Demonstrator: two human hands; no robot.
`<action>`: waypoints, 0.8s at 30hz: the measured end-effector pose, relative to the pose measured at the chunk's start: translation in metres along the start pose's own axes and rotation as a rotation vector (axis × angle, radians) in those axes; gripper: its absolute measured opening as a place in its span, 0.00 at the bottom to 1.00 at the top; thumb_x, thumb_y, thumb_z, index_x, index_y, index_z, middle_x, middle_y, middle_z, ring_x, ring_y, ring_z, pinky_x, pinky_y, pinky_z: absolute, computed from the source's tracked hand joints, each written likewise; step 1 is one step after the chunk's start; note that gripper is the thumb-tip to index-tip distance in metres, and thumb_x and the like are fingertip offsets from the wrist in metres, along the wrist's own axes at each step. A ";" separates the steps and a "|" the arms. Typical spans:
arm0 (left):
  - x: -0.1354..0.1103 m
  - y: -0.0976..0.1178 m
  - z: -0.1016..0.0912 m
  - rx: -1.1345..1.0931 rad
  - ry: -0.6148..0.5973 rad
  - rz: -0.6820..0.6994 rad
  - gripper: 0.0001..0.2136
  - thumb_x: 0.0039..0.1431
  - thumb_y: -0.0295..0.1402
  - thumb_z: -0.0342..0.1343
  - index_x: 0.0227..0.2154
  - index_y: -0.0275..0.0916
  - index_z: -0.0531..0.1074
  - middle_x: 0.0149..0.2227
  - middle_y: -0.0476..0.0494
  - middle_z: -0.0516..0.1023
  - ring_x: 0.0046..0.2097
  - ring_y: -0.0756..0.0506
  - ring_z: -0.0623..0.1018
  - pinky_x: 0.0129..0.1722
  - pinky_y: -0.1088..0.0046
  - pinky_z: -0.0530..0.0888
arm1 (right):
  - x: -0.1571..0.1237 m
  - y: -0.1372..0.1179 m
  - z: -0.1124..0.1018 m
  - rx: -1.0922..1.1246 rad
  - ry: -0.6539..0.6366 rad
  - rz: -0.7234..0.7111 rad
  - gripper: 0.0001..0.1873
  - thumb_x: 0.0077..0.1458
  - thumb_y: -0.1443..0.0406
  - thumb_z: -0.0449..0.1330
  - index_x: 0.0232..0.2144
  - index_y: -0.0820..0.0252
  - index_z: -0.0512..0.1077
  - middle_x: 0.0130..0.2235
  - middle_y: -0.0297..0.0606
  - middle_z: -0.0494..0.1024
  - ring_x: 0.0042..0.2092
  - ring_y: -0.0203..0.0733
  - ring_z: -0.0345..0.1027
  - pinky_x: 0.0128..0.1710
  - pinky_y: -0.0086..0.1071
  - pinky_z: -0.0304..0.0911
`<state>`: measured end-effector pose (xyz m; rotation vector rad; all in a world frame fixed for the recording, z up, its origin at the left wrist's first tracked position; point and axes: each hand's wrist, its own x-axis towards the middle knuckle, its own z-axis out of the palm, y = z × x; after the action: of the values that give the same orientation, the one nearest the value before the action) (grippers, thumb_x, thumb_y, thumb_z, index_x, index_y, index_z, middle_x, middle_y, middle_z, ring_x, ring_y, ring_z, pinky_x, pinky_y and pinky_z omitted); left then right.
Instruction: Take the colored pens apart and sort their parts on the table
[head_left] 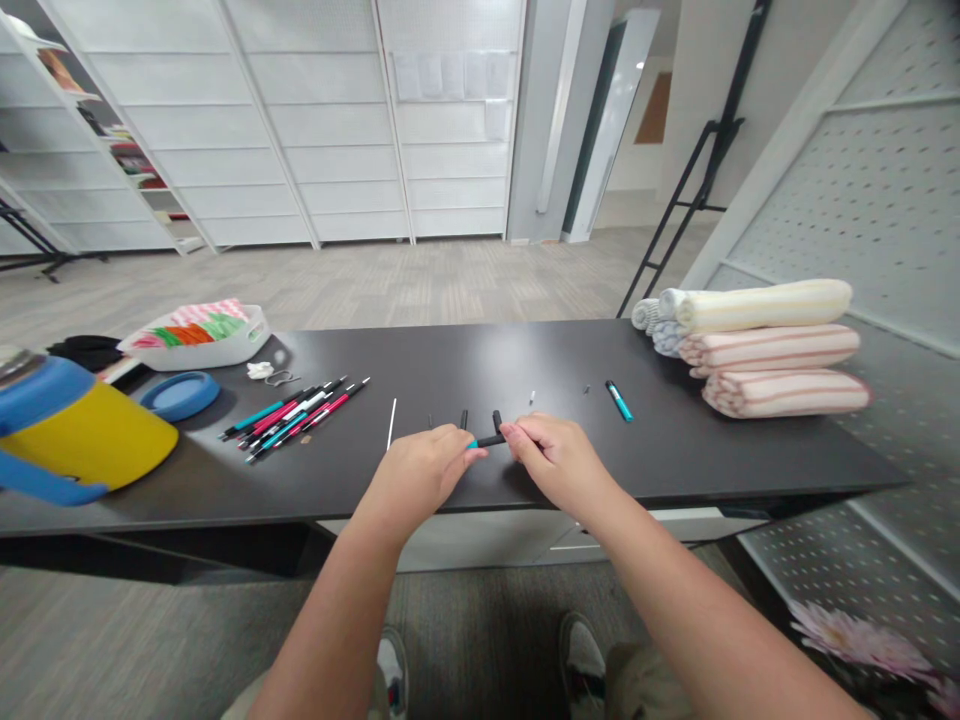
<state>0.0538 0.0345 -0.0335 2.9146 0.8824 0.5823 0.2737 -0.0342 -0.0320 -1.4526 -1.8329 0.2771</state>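
Observation:
Both my hands meet over the near middle of a black table. My left hand is closed, pinching the teal end of a black pen barrel. My right hand is closed on the barrel's other end. Just beyond them lie small black pen parts, a thin white refill and a tiny white piece. A bundle of several teal, pink and black pens lies to the left. A single teal pen part lies to the right.
A white tray of coloured items, a blue lid and a yellow-and-blue jug stand at the left. Rolled striped towels are stacked at the right. My shoes show below the table edge.

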 end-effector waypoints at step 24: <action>0.002 0.006 0.002 0.118 0.076 0.015 0.16 0.75 0.45 0.47 0.39 0.40 0.73 0.37 0.47 0.80 0.40 0.45 0.80 0.39 0.69 0.69 | 0.001 0.009 -0.007 -0.020 -0.078 -0.001 0.26 0.74 0.57 0.49 0.23 0.56 0.68 0.25 0.34 0.73 0.33 0.41 0.66 0.37 0.33 0.56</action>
<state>0.0592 0.0307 -0.0334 3.0241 0.9353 0.6683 0.2850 -0.0318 -0.0324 -1.4723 -1.9034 0.3195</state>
